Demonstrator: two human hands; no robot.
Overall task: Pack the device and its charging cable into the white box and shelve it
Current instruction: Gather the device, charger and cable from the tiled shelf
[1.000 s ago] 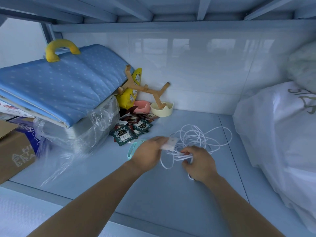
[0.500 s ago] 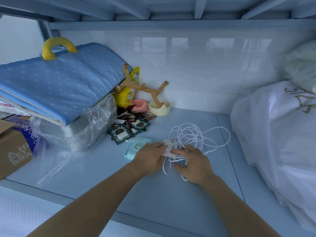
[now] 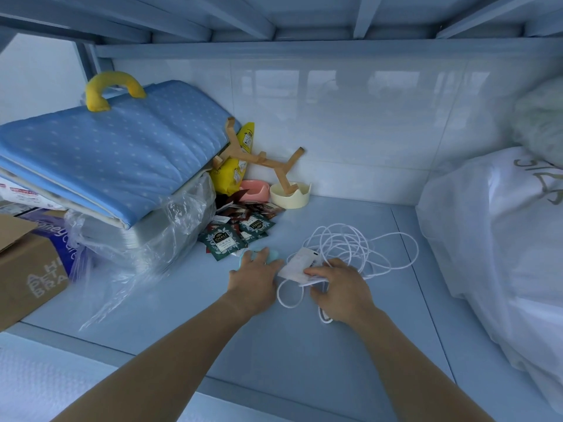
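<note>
A small teal device (image 3: 275, 254) lies on the blue shelf (image 3: 274, 345), mostly covered by my left hand (image 3: 256, 278), whose fingers wrap over its top. Just to the right, my right hand (image 3: 338, 290) pinches a small flat white box (image 3: 300, 264) by its near edge and holds it tilted above the shelf. The white charging cable (image 3: 359, 245) sprawls in loose loops behind and under the box. One loop runs out beneath my right palm.
Tea sachets (image 3: 225, 240) lie just behind the device. At the left are a plastic-wrapped stack (image 3: 158, 239) under a blue padded mat (image 3: 115, 153) and a cardboard box (image 3: 27, 269). A cream bowl (image 3: 289, 196) stands at the back wall. A big white bag (image 3: 502, 239) fills the right side.
My left hand has let go of the white box and moved left onto the teal device. My right hand has taken over the box and keeps hold of it among the cable loops.
</note>
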